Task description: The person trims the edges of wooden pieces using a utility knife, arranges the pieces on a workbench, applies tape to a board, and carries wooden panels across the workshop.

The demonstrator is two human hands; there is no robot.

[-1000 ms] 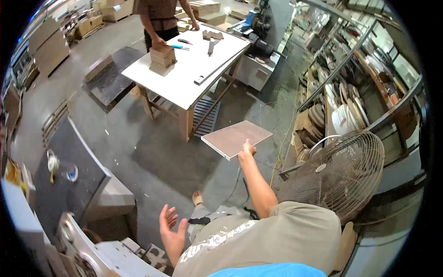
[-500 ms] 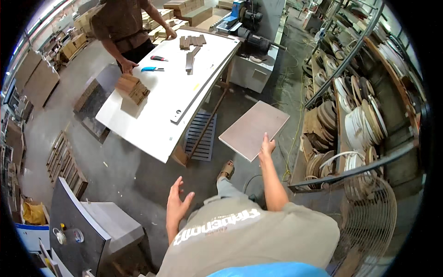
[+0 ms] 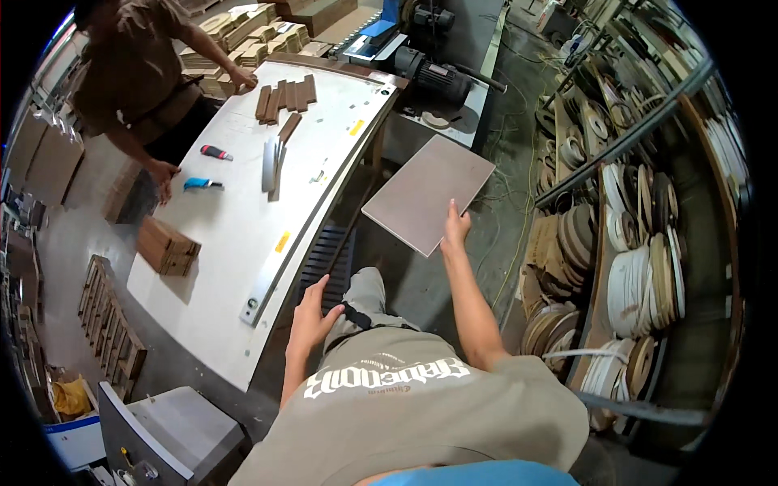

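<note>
My right hand grips a flat rectangular brownish-grey board by its near right edge, thumb on top and the other fingers hidden beneath. The board is held out ahead of me, right of the white worktable and apart from it. Nothing is in my left hand, whose fingers are apart; it hangs near the table's right edge, in front of my body. On the table lie several short brown strips, a stack of brown blocks, a blue-handled cutter and a red-and-black one.
Across the table a person rests hands at its far left edge. A machine with a black motor stands beyond the table. Shelves with rolls of edge banding line the right. Cables cross the floor; a wooden pallet lies left.
I have walked forward along the table's right side, so table, machine and shelves look closer. The board is still in my right hand; my left hand has come beside the table edge.
</note>
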